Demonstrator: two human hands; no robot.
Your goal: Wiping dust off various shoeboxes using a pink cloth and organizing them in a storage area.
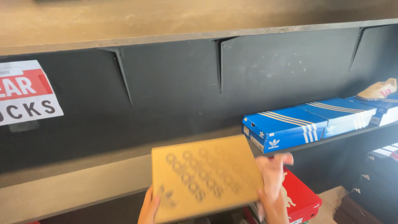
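Holding a tan box [205, 178] flat at 6 o'clock, both hands clamp its opposite edges. The left hand [148, 207] grips the lower left corner at 7 o'clock; its fingers are under the box and mostly hidden. The right hand [271, 182] grips the right edge at 5 o'clock, fingers curled over the rim, blurred by motion. The hands are well apart, with the box between them. The box lid faces up, tilted slightly down toward the camera, and bears a repeated dark print, too blurred to make out.

The box sits in front of a grey shelf [74, 184] that runs from 8 o'clock toward 3 o'clock; whether the box touches the shelf cannot be told. On the shelf at 3 o'clock, a row of blue boxes [286, 124] with white and gold stripes lies side by side, touching. A tan shoe [378, 90] rests on top of the farthest one at 2 o'clock. A red box [300, 197] lies below the shelf at 5 o'clock, just beside the right hand. A white and red sign [25, 93] hangs on the dark back wall at 9 o'clock.
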